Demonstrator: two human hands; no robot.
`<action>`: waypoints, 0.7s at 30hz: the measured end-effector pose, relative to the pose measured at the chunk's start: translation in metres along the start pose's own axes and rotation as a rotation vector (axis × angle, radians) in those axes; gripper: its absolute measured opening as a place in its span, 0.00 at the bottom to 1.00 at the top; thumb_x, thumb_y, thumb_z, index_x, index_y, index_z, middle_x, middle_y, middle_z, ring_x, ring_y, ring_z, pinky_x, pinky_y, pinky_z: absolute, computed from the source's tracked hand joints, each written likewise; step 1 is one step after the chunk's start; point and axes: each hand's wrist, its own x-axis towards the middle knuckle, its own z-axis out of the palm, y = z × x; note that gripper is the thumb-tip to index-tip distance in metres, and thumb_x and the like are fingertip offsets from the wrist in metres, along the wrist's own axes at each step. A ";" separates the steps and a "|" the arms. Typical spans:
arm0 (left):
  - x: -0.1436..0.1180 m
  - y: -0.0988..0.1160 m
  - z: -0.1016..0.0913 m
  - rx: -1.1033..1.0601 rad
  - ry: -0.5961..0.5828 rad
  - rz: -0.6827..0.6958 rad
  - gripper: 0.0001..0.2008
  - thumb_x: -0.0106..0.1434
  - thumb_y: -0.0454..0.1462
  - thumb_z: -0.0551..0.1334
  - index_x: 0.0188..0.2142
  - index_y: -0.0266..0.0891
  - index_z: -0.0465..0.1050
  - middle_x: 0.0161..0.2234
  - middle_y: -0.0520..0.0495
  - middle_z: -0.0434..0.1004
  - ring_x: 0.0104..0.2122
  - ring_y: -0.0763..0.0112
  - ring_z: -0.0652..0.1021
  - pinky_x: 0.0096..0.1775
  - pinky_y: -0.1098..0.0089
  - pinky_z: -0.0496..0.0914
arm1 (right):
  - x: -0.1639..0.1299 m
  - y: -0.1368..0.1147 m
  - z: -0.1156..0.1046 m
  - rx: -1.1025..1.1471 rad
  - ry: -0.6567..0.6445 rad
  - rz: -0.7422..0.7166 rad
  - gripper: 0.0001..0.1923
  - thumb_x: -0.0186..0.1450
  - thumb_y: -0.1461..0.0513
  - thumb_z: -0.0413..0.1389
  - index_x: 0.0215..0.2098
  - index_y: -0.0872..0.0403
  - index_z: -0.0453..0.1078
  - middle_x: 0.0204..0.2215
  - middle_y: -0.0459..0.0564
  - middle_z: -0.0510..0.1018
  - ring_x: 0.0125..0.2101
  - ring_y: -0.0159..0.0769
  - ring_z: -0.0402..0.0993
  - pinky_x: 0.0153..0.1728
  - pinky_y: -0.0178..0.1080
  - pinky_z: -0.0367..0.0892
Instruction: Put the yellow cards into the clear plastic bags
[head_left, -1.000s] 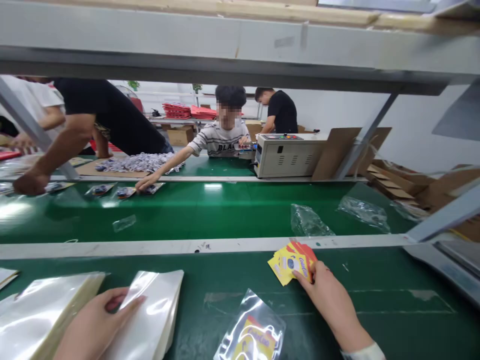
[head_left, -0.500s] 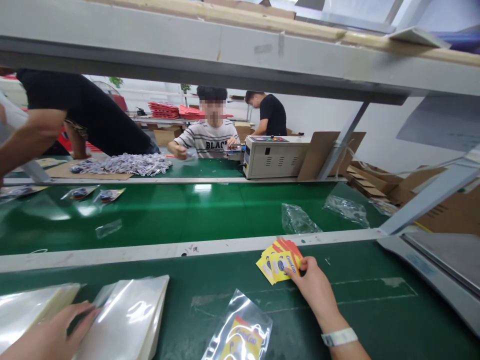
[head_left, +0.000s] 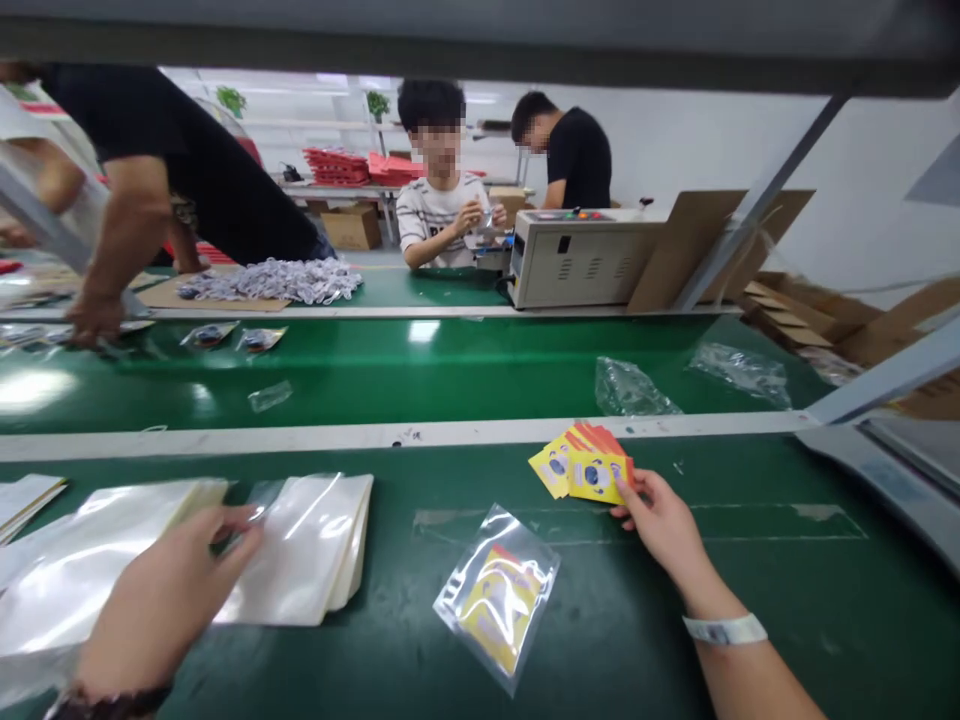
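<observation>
Head: prob. bag (head_left: 631, 390) nr cards (head_left: 596, 474)

Beyond the right hand (head_left: 656, 515), a white wall (head_left: 705, 150) is rising, a green tabletop (head_left: 465, 380) is gleaming, and overhead a grey beam (head_left: 450, 45) is crossing.

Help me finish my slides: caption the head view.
Left hand at a stack of clear bags, right hand holding yellow cards, a bagged card lying between them.

A dark green, flat-topped desk (head_left: 637, 640) carries a wide stack of glossy, translucent plastic sleeves (head_left: 52, 580), a narrower stack of sleeves (head_left: 311, 545) just beside it, a clear plastic pouch (head_left: 534, 578) enclosing a yellow-and-red card (head_left: 499, 612), and stuck-down transparent tape (head_left: 821, 514).
</observation>
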 end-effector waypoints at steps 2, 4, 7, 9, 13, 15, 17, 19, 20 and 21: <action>-0.002 0.012 -0.006 -0.024 -0.050 -0.039 0.08 0.54 0.44 0.61 0.26 0.43 0.68 0.29 0.53 0.83 0.30 0.62 0.81 0.34 0.68 0.72 | -0.003 -0.001 0.000 0.043 -0.012 -0.009 0.32 0.51 0.37 0.58 0.38 0.54 0.66 0.28 0.50 0.78 0.21 0.38 0.77 0.20 0.38 0.72; -0.005 0.020 -0.010 -0.217 -0.068 -0.066 0.10 0.53 0.43 0.62 0.32 0.41 0.68 0.28 0.53 0.83 0.33 0.63 0.82 0.37 0.69 0.74 | -0.006 -0.003 0.001 0.077 -0.011 -0.021 0.34 0.50 0.36 0.59 0.39 0.55 0.67 0.24 0.50 0.78 0.22 0.40 0.77 0.24 0.40 0.74; -0.011 0.025 -0.014 -0.434 -0.088 -0.094 0.23 0.56 0.46 0.62 0.48 0.36 0.70 0.31 0.52 0.85 0.41 0.61 0.83 0.48 0.61 0.73 | -0.009 -0.005 0.000 0.101 0.020 -0.032 0.35 0.49 0.36 0.60 0.39 0.55 0.68 0.22 0.50 0.79 0.23 0.42 0.78 0.27 0.43 0.74; -0.017 0.027 -0.016 -0.442 -0.127 -0.110 0.25 0.58 0.49 0.61 0.50 0.35 0.73 0.35 0.48 0.87 0.44 0.58 0.82 0.53 0.55 0.69 | -0.011 -0.007 0.000 0.108 0.049 -0.037 0.35 0.48 0.37 0.61 0.39 0.55 0.69 0.22 0.50 0.79 0.23 0.43 0.78 0.29 0.45 0.74; -0.031 0.036 -0.017 -0.571 -0.179 -0.014 0.27 0.59 0.54 0.60 0.46 0.34 0.78 0.48 0.43 0.82 0.46 0.56 0.81 0.55 0.53 0.68 | -0.019 -0.017 0.004 0.150 0.082 -0.059 0.34 0.48 0.38 0.63 0.38 0.56 0.71 0.21 0.50 0.79 0.22 0.43 0.78 0.28 0.46 0.74; -0.039 0.044 -0.013 -0.584 -0.193 0.083 0.27 0.59 0.55 0.60 0.46 0.36 0.79 0.49 0.44 0.82 0.49 0.55 0.80 0.56 0.53 0.67 | -0.026 -0.027 0.010 0.192 0.088 -0.086 0.32 0.48 0.40 0.64 0.38 0.56 0.72 0.23 0.50 0.79 0.22 0.42 0.77 0.26 0.45 0.74; -0.049 0.054 -0.006 -0.576 -0.179 0.208 0.23 0.60 0.52 0.60 0.43 0.39 0.81 0.46 0.45 0.84 0.47 0.56 0.81 0.53 0.55 0.70 | -0.036 -0.039 0.017 0.240 0.094 -0.126 0.30 0.48 0.42 0.65 0.38 0.55 0.71 0.26 0.50 0.79 0.23 0.40 0.77 0.25 0.43 0.75; -0.061 0.067 0.003 -0.579 -0.130 0.331 0.15 0.60 0.47 0.61 0.38 0.44 0.83 0.40 0.47 0.86 0.40 0.59 0.84 0.46 0.61 0.77 | -0.049 -0.053 0.024 0.287 0.098 -0.170 0.28 0.50 0.44 0.65 0.38 0.54 0.70 0.28 0.49 0.79 0.23 0.37 0.77 0.25 0.41 0.76; -0.068 0.073 0.008 -0.595 -0.110 0.377 0.11 0.59 0.43 0.62 0.35 0.47 0.84 0.36 0.49 0.87 0.37 0.62 0.85 0.42 0.64 0.79 | -0.056 -0.059 0.027 0.320 0.098 -0.199 0.25 0.52 0.45 0.65 0.38 0.53 0.70 0.28 0.48 0.79 0.23 0.36 0.77 0.25 0.40 0.76; -0.075 0.078 0.013 -0.627 -0.102 0.417 0.09 0.58 0.40 0.63 0.32 0.49 0.84 0.33 0.51 0.87 0.33 0.64 0.86 0.38 0.68 0.80 | -0.064 -0.065 0.030 0.357 0.095 -0.232 0.23 0.54 0.47 0.65 0.39 0.52 0.70 0.28 0.48 0.79 0.23 0.35 0.77 0.24 0.38 0.76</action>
